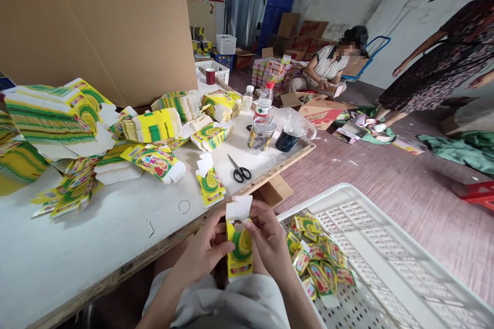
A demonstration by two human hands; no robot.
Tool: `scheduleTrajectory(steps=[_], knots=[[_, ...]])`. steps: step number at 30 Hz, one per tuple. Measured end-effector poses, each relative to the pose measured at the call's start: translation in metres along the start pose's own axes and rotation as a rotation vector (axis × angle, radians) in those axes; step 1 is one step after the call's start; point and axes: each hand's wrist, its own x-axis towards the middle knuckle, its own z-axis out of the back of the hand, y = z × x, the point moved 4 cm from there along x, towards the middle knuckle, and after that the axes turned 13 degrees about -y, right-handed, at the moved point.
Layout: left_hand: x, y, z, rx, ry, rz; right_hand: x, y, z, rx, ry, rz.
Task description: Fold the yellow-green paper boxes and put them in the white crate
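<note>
Between my two hands, above my lap, is a small yellow and green printed carton (241, 247) with its white top flap standing up. My left hand (212, 239) grips its left side, thumb across the front. On the right edge near the flap, my right hand (266, 229) holds it with thumb and fingers. Close by on the table lie a flat carton (210, 182) and black-handled scissors (240, 170). To my right a white plastic crate (370, 247) holds several folded cartons (320, 262).
Stacks of flat cartons (57, 121) cover the table's (116, 231) left and back. A clear jar (260, 136), a dark mug (287, 140) and a bottle (265, 100) stand near its right corner. One person (322, 69) sits among boxes; another (443, 61) stands at right.
</note>
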Motion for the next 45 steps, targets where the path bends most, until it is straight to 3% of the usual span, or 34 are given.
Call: scheduleTrajectory(steps=[4, 9, 15, 27, 30, 37, 45], knots=[[0.003, 0.002, 0.005, 0.123, -0.090, -0.074, 0.004, 0.008, 0.013, -0.025, 0.055, 0.007], [0.003, 0.001, 0.004, 0.172, -0.141, -0.109, -0.001, 0.003, 0.013, -0.094, 0.270, -0.209], [-0.001, 0.002, 0.001, 0.207, -0.051, -0.106, -0.004, -0.010, 0.009, -0.244, 0.121, -0.146], [0.001, 0.003, 0.000, 0.219, -0.097, -0.086, -0.008, -0.017, 0.002, -0.319, 0.213, -0.198], [0.003, 0.004, 0.002, 0.193, -0.111, -0.066, -0.008, -0.015, 0.005, -0.270, 0.251, -0.222], [0.005, 0.008, -0.005, 0.151, -0.086, -0.025, -0.005, -0.018, 0.012, 0.003, 0.069, -0.220], [0.008, 0.002, -0.020, 0.254, -0.083, -0.216, -0.010, -0.012, 0.021, 0.041, -0.039, -0.201]])
